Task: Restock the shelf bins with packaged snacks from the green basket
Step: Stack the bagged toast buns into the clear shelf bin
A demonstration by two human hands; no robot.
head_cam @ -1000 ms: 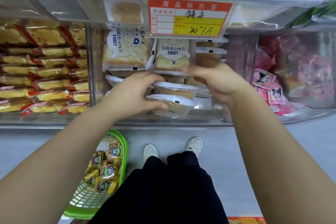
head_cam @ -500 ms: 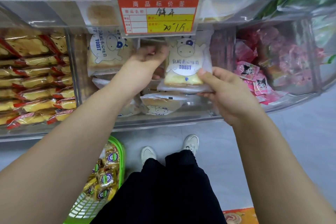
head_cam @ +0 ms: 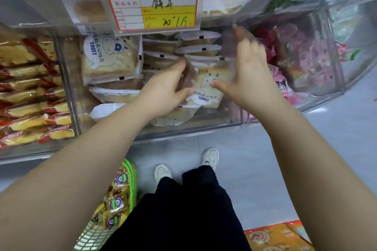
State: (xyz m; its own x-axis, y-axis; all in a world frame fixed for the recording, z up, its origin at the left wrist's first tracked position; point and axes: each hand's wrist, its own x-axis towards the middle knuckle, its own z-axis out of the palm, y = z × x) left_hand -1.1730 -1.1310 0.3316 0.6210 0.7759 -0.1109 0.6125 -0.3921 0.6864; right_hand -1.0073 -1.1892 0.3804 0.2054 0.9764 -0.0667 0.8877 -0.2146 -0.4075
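Head view: since 0.5 s ago the toast packet (head_cam: 206,87) has dropped from upright in front of the price tag (head_cam: 152,8) to lower in the middle bin (head_cam: 183,128), tilted, label toward camera. Left of the left hand: yellow-red cake packs (head_cam: 30,96) in the side bin, and a bigger toast pack (head_cam: 110,59) standing up. Left hand (head_cam: 163,91) has come down from the packet's top edge; it now pinches the packet's left side, thumb on the front, fingers curled behind. Packet sits between both hands, atop other toast packs. Right hand (head_cam: 248,75) has let go: fingers straight and spread, blurred, only the thumb tip at the packet's right edge. Pink candy packs (head_cam: 281,85) right of it. Green basket (head_cam: 114,216) below the left forearm, on the floor, holding snacks.
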